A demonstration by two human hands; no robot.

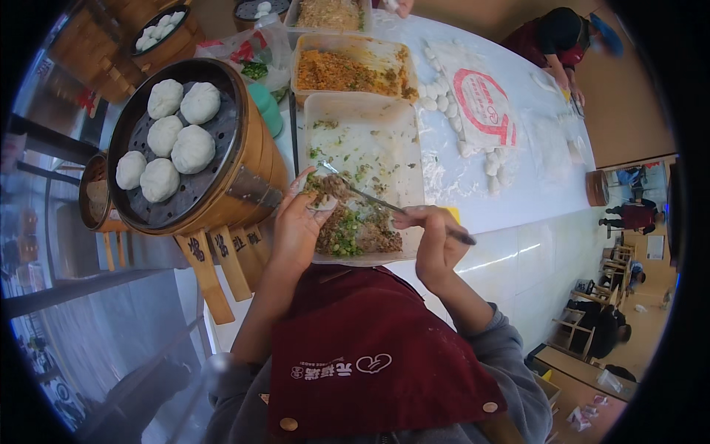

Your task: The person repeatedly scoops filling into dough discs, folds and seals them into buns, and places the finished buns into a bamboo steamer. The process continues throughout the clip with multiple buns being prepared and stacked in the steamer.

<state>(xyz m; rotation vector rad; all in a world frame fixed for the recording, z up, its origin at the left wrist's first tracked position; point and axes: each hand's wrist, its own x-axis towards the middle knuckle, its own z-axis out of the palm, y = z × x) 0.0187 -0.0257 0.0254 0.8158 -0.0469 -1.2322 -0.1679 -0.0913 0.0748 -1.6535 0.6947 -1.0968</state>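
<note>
My left hand [299, 225] cups a dough wrapper [323, 203] with minced filling [334, 187] heaped on it, above the near left part of a clear plastic tub [363, 105]. A thin metal spreader [377, 201] is in my right hand [435, 236], its far end at the filling on the wrapper. Brown minced filling with chopped green onion [348, 236] lies at the tub's near end. Left of my hands, a stacked bamboo steamer [260, 161] carries several white buns [193, 150] on a dark perforated liner.
Beyond the tub stand a container of orange filling [338, 72] and another tub [327, 14]. Several dough pieces [444, 102] lie beside a printed bag [482, 105] on the white table [532, 194]. Wooden paddle handles [208, 277] stick out below the steamer. A co-worker [560, 44] works at the far right.
</note>
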